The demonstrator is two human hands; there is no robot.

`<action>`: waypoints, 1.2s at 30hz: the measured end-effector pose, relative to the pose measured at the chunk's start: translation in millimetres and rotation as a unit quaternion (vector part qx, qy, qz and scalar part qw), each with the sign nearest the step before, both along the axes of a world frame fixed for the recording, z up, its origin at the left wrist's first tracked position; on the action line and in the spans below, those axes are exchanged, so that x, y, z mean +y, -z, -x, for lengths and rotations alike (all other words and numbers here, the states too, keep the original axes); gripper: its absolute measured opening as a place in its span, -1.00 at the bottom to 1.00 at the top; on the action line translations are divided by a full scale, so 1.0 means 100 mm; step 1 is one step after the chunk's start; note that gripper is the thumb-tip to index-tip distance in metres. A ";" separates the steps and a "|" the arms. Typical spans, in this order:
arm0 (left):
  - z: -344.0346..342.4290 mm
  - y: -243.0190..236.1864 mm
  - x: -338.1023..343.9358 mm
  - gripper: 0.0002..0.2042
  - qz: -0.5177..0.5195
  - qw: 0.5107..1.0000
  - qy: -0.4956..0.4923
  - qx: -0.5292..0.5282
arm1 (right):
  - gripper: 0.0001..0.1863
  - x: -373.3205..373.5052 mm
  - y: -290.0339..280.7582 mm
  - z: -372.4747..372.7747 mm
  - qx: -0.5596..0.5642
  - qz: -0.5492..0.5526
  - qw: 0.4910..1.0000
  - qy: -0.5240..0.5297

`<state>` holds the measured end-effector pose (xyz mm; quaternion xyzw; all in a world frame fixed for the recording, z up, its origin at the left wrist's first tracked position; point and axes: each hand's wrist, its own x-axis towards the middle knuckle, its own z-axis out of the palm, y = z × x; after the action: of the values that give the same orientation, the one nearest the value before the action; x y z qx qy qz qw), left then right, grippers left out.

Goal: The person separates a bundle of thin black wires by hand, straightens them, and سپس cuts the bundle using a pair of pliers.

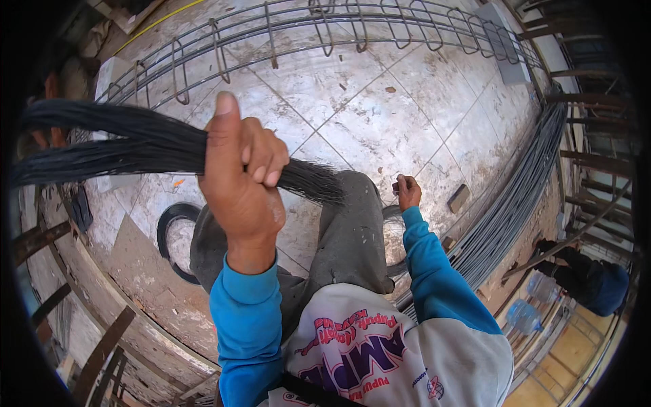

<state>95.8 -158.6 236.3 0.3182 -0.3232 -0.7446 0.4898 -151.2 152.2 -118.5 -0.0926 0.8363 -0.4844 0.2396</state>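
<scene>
My left hand [241, 163] is raised and closed round a thick bundle of thin black tie wire [149, 150]. The bundle is folded at the left, and its cut ends fan out beside my knee. Lower down and to the right, my right hand [407, 192] is held over the floor with its fingers curled together. Whatever is between those fingers, if anything, is too small to make out. Near my left leg lies a coil of black wire [163, 234], and part of another coil [395, 230] shows beside my right leg.
A long rebar cage with stirrups [271, 37] spans the far side on pale blocks [507, 44]. Many straight steel bars [508, 190] lie along the right. A small block [459, 198] rests on the tiled floor [366, 108]. Clear water bottles [525, 315] and another person [590, 278] are at lower right.
</scene>
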 end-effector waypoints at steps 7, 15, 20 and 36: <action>0.17 0.06 -0.04 -0.61 0.056 0.994 0.098 0.007 | -0.61 3.08 0.50 -0.93 0.123 -0.400 0.879 0.229; 0.31 0.13 -0.30 -0.58 0.075 0.977 0.200 -0.023 | -0.53 3.58 1.02 -2.97 -0.299 -0.485 0.810 0.139; 0.46 0.26 -0.42 -0.58 0.110 0.964 0.237 -0.048 | -0.39 2.80 1.19 -3.82 -0.350 -0.344 0.845 0.212; 0.85 0.43 -0.35 -0.59 0.141 0.959 0.237 -0.060 | -0.67 2.71 1.06 -4.26 -0.376 -0.479 0.685 0.399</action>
<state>10.9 -194.1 193.5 0.2045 -0.5198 -0.7659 0.3184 275.2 423.1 -224.7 0.5676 0.7519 -0.0616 0.3296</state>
